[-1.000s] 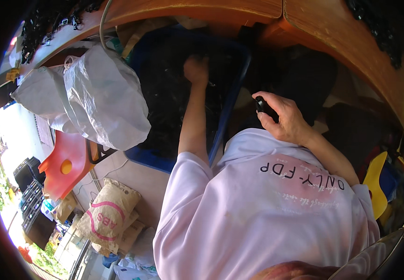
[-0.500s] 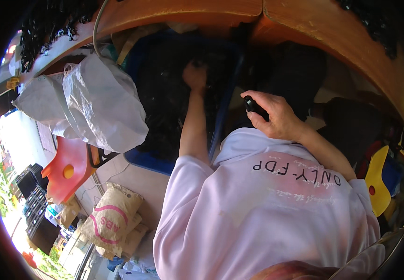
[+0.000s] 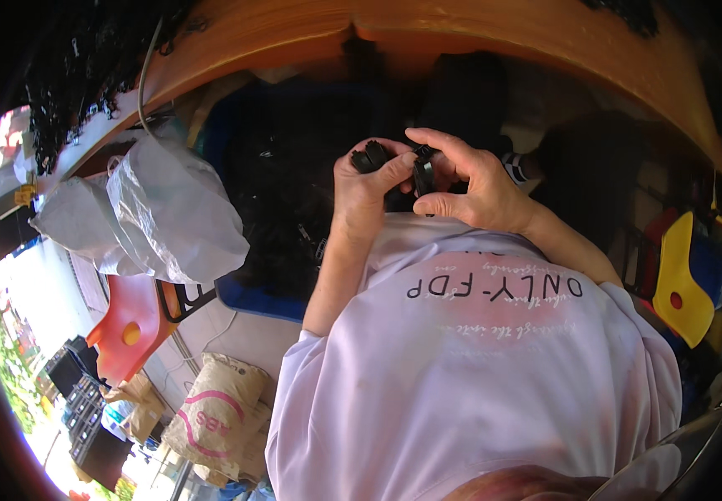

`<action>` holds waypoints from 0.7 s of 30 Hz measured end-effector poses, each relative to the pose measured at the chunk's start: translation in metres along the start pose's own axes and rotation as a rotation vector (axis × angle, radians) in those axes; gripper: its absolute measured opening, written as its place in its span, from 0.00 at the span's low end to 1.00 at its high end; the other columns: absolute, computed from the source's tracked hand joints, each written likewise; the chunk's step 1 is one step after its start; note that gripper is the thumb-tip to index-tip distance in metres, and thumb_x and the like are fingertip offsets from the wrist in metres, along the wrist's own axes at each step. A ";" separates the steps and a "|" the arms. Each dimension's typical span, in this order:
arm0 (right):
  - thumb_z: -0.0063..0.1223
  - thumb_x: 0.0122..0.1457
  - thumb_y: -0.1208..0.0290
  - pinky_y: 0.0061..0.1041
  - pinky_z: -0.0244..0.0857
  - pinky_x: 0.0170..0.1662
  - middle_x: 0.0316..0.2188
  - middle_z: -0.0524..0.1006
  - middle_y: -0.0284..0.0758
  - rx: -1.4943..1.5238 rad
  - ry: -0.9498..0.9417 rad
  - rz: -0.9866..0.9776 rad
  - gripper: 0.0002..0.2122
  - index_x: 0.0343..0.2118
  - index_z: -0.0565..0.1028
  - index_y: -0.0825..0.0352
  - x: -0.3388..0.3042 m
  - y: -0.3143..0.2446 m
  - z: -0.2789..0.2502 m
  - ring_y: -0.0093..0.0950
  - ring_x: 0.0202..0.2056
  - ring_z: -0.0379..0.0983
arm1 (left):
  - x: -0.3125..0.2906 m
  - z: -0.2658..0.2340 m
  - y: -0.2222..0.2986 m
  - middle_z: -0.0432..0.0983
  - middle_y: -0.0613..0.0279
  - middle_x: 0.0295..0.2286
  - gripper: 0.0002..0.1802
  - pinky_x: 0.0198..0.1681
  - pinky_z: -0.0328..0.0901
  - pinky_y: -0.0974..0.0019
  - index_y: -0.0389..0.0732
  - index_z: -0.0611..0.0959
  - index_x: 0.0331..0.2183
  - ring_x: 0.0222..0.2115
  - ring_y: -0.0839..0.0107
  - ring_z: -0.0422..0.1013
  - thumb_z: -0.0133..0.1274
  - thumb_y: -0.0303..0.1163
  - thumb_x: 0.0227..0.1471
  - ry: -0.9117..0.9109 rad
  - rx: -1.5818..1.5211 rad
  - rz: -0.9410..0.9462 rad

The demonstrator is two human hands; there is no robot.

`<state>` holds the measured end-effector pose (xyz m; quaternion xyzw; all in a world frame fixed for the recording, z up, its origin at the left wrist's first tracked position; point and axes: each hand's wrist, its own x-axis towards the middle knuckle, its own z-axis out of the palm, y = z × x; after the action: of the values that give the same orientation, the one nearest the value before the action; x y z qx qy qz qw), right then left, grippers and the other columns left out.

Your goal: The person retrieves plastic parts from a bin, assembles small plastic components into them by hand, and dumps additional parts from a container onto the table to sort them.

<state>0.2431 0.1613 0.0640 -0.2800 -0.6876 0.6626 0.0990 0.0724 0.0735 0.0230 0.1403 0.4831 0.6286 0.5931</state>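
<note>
My left hand (image 3: 357,196) is curled around black plastic pieces (image 3: 369,156), small and notched at their ends. Close beside it, my right hand (image 3: 490,188) pinches another small black plastic piece (image 3: 424,173) between thumb and fingers. Both hands meet in front of my chest, and the left thumb reaches to the piece in the right hand. Below and to the left stands a blue bin (image 3: 265,301) with dark contents, mostly in shadow. Several fingers of the left hand are hidden behind what it holds.
A white plastic bag (image 3: 177,209) hangs over the bin's left side. An orange-brown table edge (image 3: 478,29) curves across the far side, with black pieces (image 3: 85,83) heaped at left. A red chair (image 3: 119,321), paper sacks (image 3: 215,409) and a yellow chair (image 3: 682,284) stand around.
My left hand has come up out of the blue bin with black plastic pieces and moved beside the right hand. The right hand has shifted slightly; its grip on its black piece has changed.
</note>
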 end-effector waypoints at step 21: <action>0.64 0.56 0.65 0.36 0.69 0.25 0.21 0.76 0.41 -0.813 0.716 -0.563 0.15 0.36 0.70 0.69 -0.115 0.043 -0.019 0.42 0.23 0.76 | -0.052 0.100 -0.038 0.78 0.63 0.38 0.16 0.43 0.69 0.67 0.34 0.79 0.49 0.38 0.73 0.74 0.55 0.30 0.61 -0.252 -0.092 -0.391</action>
<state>0.3583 0.1169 0.0513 -0.3082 -0.8571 0.1601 0.3805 0.1839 0.0655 0.0639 0.0942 0.3939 0.5005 0.7651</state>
